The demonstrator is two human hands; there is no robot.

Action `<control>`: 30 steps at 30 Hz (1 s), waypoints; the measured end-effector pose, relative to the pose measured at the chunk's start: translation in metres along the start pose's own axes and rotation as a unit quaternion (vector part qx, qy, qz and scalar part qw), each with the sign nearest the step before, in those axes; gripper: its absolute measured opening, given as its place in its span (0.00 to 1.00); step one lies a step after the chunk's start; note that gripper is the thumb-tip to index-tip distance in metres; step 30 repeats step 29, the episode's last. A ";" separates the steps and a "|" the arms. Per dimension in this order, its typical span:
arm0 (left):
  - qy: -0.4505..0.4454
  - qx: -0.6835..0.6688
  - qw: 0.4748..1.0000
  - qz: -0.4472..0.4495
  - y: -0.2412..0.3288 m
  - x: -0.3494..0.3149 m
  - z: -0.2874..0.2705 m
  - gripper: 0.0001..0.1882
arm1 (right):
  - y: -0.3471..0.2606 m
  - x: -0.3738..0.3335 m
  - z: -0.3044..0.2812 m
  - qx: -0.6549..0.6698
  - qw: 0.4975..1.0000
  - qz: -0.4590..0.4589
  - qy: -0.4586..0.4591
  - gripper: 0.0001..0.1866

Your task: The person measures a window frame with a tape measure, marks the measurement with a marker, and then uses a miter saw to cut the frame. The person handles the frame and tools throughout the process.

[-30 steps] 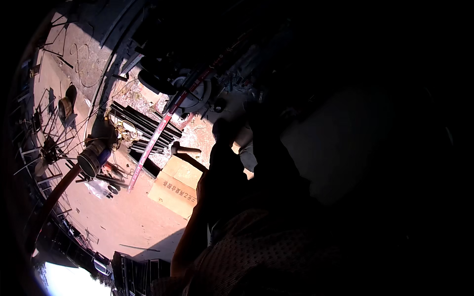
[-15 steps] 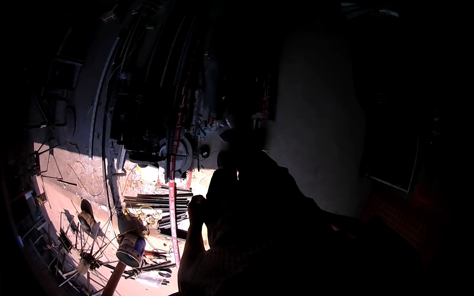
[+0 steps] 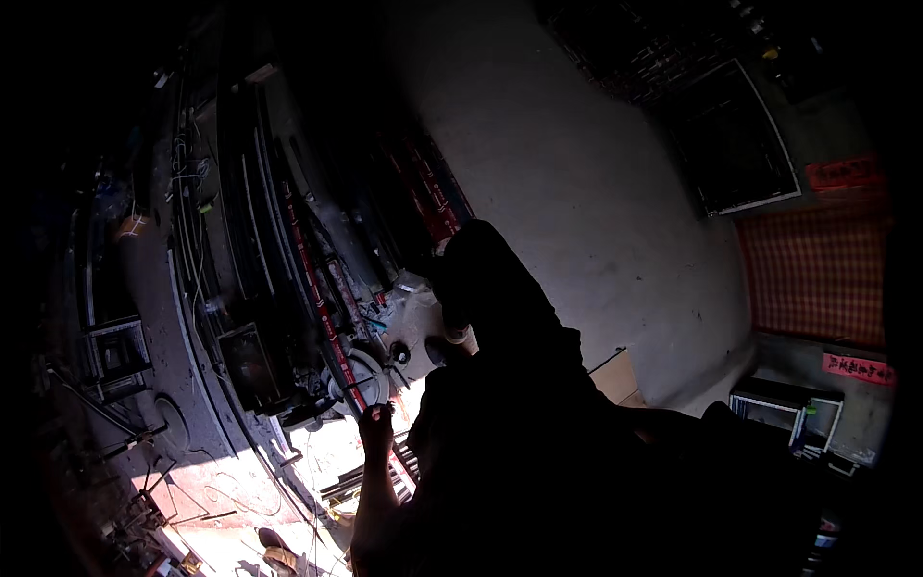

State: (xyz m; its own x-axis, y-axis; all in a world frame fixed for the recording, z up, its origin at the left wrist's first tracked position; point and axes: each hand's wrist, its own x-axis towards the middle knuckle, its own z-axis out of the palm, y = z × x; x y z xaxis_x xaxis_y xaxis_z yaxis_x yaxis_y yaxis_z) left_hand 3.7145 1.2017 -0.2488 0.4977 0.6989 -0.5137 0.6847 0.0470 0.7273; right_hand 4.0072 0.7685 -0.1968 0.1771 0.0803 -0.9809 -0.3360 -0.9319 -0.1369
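Note:
My left hand [image 3: 378, 417] is at the end of a bare forearm rising from the lower edge. Its fingers are curled, and it overlaps a long, narrow red bar [image 3: 312, 274] with pale markings. The bar runs from the upper left down behind the hand, and its red and white part shows again below. Shadow hides whether the fingers are round it. Just beyond the hand lies a pale round disc [image 3: 368, 378]. My body and a bent leg [image 3: 500, 288] are a black silhouette beside the arm, with a foot below the knee. My right hand cannot be made out.
Long dark bars [image 3: 255, 202] lie side by side at the left, with more red bars [image 3: 423, 188] beyond the knee. Sunlit floor [image 3: 231, 500] carries cables and a tan shoe-like object [image 3: 277, 550]. A checked curtain [image 3: 817, 279] and a framed panel [image 3: 735, 144] stand right.
The view has swung, so the right side shows more and the sunlit floor sits lower. A bucket-like container has left view. My left hand now overlaps the red bar instead of being beside it.

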 end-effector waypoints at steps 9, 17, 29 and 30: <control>-0.079 0.029 0.996 -0.007 0.040 0.093 0.058 0.13 | 0.024 0.017 -0.053 -0.011 0.995 -0.048 -0.088 0.20; -0.075 0.555 0.756 0.340 0.084 0.222 0.165 0.18 | 0.012 0.050 -0.267 -0.129 0.958 -0.165 -0.197 0.21; -0.211 0.176 0.908 0.316 0.551 0.327 0.360 0.15 | -0.101 -0.100 -0.671 -0.181 0.958 -0.215 -0.062 0.25; -0.211 0.176 0.908 0.316 0.551 0.327 0.360 0.15 | -0.101 -0.100 -0.671 -0.181 0.958 -0.215 -0.062 0.25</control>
